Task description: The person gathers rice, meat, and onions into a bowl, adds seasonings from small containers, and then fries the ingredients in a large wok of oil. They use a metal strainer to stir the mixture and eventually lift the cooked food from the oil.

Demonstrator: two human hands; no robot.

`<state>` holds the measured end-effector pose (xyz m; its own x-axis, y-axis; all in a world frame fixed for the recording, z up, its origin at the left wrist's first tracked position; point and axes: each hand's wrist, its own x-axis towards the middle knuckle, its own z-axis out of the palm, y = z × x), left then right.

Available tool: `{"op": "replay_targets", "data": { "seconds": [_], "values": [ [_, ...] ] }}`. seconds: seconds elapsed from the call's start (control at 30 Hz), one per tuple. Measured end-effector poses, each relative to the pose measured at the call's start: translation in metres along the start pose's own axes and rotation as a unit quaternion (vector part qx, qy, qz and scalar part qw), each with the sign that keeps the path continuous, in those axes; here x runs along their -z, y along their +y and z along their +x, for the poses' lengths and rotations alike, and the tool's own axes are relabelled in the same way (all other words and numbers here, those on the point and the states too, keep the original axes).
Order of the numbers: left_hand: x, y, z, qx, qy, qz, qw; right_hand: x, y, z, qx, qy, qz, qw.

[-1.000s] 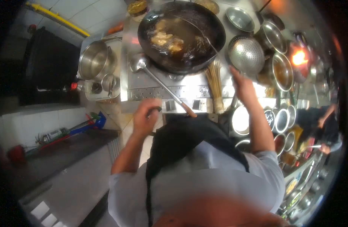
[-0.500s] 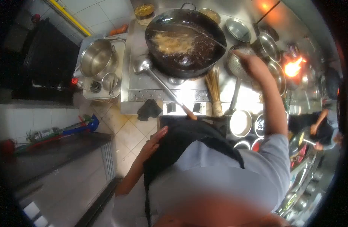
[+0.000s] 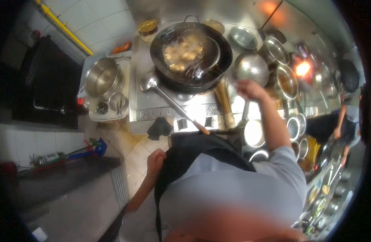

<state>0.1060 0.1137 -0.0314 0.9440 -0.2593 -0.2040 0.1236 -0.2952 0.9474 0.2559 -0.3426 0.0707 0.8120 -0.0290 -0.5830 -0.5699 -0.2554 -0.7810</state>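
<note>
Pale pieces of food [image 3: 183, 52] bubble in dark oil inside a large black wok [image 3: 189, 82] on the stove. My right hand [image 3: 250, 89], fingers curled, overlaps the top of the handle of a perforated skimmer [image 3: 252, 68]. Whether the fingers grip that handle I cannot tell. Down at my side, my left hand [image 3: 156, 159] is closed in a loose fist against the edge of my black apron [image 3: 181, 161], with nothing showing in it. A long ladle [image 3: 169, 96] with a wooden handle end lies across the stove's front, left of the wok.
A bamboo brush [image 3: 225, 103] lies between wok and skimmer. Metal bowls [image 3: 244, 37] and pans line the right side, with a flame [image 3: 302, 69] beyond. On the left, a tray [image 3: 126, 76] holds a steel pot [image 3: 101, 76]. Another person [image 3: 348, 117] works at far right.
My right hand has moved left and down, from over the skimmer's bowl to the top of its handle. My left hand has curled its fingers. The food in the wok has spread into separate pieces.
</note>
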Motion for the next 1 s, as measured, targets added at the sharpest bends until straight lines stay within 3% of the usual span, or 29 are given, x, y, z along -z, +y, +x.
{"op": "replay_targets", "data": {
  "seconds": [0.03,0.17,0.4,0.43,0.5,0.57,0.63,0.7,0.77,0.8,0.87,0.9,0.97,1.0],
  "values": [
    [0.0,0.007,0.001,0.002,-0.007,0.027,1.0,-0.006,0.009,0.01,0.014,-0.053,0.067,0.996],
    [0.002,-0.013,0.006,-0.006,-0.043,0.023,0.999,-0.027,0.036,0.038,0.051,-0.078,0.159,0.983],
    [-0.005,-0.075,-0.005,0.087,0.005,0.107,0.99,-0.012,0.016,0.014,0.081,0.063,-0.131,0.986],
    [-0.005,-0.098,-0.007,0.107,0.028,0.148,0.983,-0.008,0.016,0.016,0.08,0.06,-0.13,0.986],
    [0.004,-0.198,-0.022,0.057,0.021,0.251,0.966,-0.002,0.01,0.01,0.14,0.103,-0.248,0.953],
    [0.016,-0.257,-0.037,0.034,0.023,0.303,0.952,-0.004,-0.013,-0.006,0.089,0.098,-0.306,0.943],
    [0.028,-0.272,-0.051,0.0,-0.144,0.479,0.866,0.013,0.001,0.004,0.278,0.113,-0.385,0.873],
    [0.033,-0.279,-0.072,-0.003,-0.163,0.489,0.857,0.018,-0.021,-0.014,0.27,0.108,-0.415,0.862],
    [0.034,-0.288,-0.092,0.174,-0.194,0.413,0.872,0.017,-0.055,-0.046,0.166,0.104,-0.485,0.853],
    [0.032,-0.297,-0.104,0.176,-0.195,0.412,0.873,0.02,-0.057,-0.047,0.165,0.102,-0.486,0.852],
    [0.026,-0.325,-0.119,0.043,-0.151,0.443,0.883,0.03,-0.06,-0.045,0.226,0.123,-0.487,0.835],
    [0.023,-0.324,-0.118,0.042,-0.153,0.442,0.883,0.025,-0.061,-0.036,0.223,0.124,-0.487,0.835],
    [0.017,-0.275,-0.1,0.159,-0.241,0.472,0.833,0.001,-0.059,-0.01,0.225,0.19,-0.524,0.799],
    [0.016,-0.271,-0.094,0.157,-0.243,0.475,0.831,-0.006,-0.059,0.0,0.223,0.193,-0.522,0.8]
  ]
}}
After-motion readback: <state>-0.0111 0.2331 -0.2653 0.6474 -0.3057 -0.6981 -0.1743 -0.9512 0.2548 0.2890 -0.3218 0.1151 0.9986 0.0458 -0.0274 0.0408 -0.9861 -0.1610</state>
